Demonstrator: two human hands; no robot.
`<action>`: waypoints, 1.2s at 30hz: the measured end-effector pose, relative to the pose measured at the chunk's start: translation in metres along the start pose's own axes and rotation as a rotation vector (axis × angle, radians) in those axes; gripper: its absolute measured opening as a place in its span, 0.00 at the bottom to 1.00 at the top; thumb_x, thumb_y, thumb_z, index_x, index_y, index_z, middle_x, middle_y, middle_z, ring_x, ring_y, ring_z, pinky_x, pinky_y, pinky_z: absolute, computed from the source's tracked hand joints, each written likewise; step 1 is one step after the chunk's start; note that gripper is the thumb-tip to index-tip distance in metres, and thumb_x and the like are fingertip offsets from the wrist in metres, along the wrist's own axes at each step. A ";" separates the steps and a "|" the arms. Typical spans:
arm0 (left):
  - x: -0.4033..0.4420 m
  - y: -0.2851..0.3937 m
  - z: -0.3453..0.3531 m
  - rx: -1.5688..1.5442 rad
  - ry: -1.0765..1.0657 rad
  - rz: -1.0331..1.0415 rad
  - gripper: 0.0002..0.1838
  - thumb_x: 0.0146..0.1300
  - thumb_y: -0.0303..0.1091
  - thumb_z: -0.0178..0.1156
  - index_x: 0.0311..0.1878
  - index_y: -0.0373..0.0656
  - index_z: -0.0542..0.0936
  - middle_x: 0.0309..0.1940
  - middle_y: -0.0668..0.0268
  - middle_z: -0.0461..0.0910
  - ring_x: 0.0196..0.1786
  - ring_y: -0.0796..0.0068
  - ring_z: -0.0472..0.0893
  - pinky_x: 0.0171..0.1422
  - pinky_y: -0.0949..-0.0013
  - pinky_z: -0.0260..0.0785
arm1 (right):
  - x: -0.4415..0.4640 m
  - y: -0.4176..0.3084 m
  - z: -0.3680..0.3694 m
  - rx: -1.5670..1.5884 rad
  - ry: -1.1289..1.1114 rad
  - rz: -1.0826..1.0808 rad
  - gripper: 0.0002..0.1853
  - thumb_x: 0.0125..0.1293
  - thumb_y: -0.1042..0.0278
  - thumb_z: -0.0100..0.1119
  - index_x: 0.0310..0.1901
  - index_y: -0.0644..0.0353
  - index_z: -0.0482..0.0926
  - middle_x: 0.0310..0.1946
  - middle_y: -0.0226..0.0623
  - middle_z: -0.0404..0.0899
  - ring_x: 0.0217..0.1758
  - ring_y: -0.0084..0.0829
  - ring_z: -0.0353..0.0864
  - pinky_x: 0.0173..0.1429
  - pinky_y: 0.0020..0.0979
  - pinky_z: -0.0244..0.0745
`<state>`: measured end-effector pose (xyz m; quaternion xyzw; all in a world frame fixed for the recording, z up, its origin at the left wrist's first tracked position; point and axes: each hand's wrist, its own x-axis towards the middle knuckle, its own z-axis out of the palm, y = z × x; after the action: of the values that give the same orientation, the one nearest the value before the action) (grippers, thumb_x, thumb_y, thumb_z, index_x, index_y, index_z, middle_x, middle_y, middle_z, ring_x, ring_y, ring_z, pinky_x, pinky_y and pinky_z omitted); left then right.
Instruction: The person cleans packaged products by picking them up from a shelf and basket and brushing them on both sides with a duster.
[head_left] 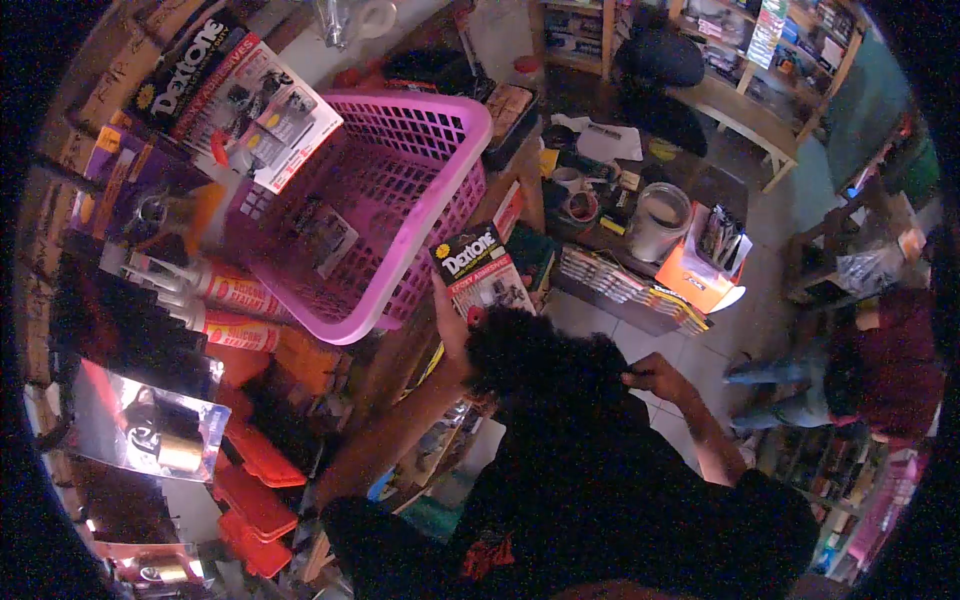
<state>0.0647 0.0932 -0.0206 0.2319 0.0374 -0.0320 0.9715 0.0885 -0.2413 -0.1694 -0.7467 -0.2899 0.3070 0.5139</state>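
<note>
Dark curly hair is right up by the cam. Left hand has a grip on a Dextone pack, just beside the pink basket with a small packet inside. Right hand is curled near the hair, can't tell if it's holding anything.

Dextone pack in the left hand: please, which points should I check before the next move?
1. Left hand has a grip on the Dextone pack: ok.
2. Brand name on the pack can be read: ok.
3. Whole front of the pack is in sight: not ok, dark hair is in front of its lower part.
4. Right hand is free: cannot tell, its fingers are curled.
5. Pink basket has its opening uncovered: ok.
6. Pink basket has nothing inside: not ok, a small packet shows there.
</note>
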 end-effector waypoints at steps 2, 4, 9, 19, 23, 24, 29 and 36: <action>-0.001 0.000 -0.006 0.064 0.094 0.046 0.38 0.63 0.67 0.34 0.56 0.43 0.71 0.46 0.55 0.78 0.45 0.57 0.79 0.52 0.55 0.72 | 0.000 -0.010 0.000 0.070 0.118 0.141 0.20 0.61 0.53 0.58 0.22 0.63 0.79 0.12 0.25 0.66 0.18 0.18 0.61 0.22 0.26 0.56; -0.001 -0.001 0.014 0.078 0.358 0.125 0.37 0.63 0.66 0.34 0.57 0.42 0.71 0.46 0.54 0.77 0.45 0.57 0.79 0.51 0.55 0.73 | -0.001 -0.024 -0.007 0.079 0.152 0.212 0.20 0.61 0.52 0.59 0.24 0.64 0.80 0.13 0.27 0.68 0.19 0.19 0.63 0.23 0.27 0.57; -0.008 0.011 0.002 0.045 -0.005 -0.097 0.41 0.61 0.70 0.33 0.55 0.41 0.72 0.46 0.52 0.77 0.46 0.55 0.78 0.53 0.53 0.71 | -0.004 -0.028 -0.017 -0.115 0.039 0.100 0.20 0.59 0.53 0.61 0.25 0.66 0.79 0.14 0.33 0.72 0.20 0.19 0.66 0.25 0.27 0.60; -0.003 0.003 0.018 0.104 0.119 -0.069 0.45 0.58 0.74 0.31 0.57 0.41 0.69 0.46 0.47 0.76 0.45 0.50 0.79 0.51 0.51 0.72 | -0.022 -0.028 -0.024 -0.073 0.119 0.086 0.18 0.58 0.54 0.63 0.30 0.65 0.82 0.18 0.38 0.78 0.24 0.23 0.73 0.35 0.27 0.69; -0.004 0.006 0.017 0.014 0.115 -0.119 0.44 0.58 0.73 0.31 0.57 0.41 0.69 0.46 0.47 0.76 0.44 0.50 0.79 0.51 0.50 0.72 | -0.026 -0.037 -0.026 -0.045 0.002 0.296 0.20 0.58 0.50 0.62 0.31 0.63 0.82 0.22 0.40 0.77 0.32 0.24 0.74 0.40 0.28 0.69; -0.005 0.007 0.015 0.022 0.077 -0.134 0.44 0.59 0.72 0.31 0.57 0.41 0.69 0.46 0.47 0.76 0.45 0.51 0.79 0.51 0.50 0.72 | -0.027 -0.037 -0.028 -0.044 -0.057 0.307 0.20 0.57 0.49 0.62 0.31 0.62 0.83 0.24 0.40 0.77 0.35 0.24 0.74 0.41 0.28 0.69; -0.002 0.003 0.028 0.107 0.225 -0.063 0.43 0.59 0.72 0.30 0.57 0.41 0.69 0.47 0.47 0.75 0.46 0.52 0.78 0.50 0.50 0.72 | -0.034 -0.049 -0.036 -0.113 0.061 0.240 0.22 0.57 0.46 0.62 0.29 0.61 0.82 0.19 0.35 0.74 0.27 0.24 0.73 0.36 0.30 0.69; -0.001 0.003 0.014 0.002 0.130 -0.138 0.43 0.59 0.72 0.31 0.56 0.39 0.69 0.45 0.48 0.76 0.45 0.50 0.78 0.51 0.50 0.72 | -0.032 -0.043 -0.037 -0.012 0.072 0.157 0.27 0.57 0.45 0.62 0.16 0.62 0.71 0.09 0.24 0.61 0.15 0.18 0.60 0.21 0.27 0.55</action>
<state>0.0643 0.0896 -0.0069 0.2315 0.1162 -0.0839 0.9622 0.0908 -0.2742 -0.1131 -0.7807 -0.2136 0.3173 0.4941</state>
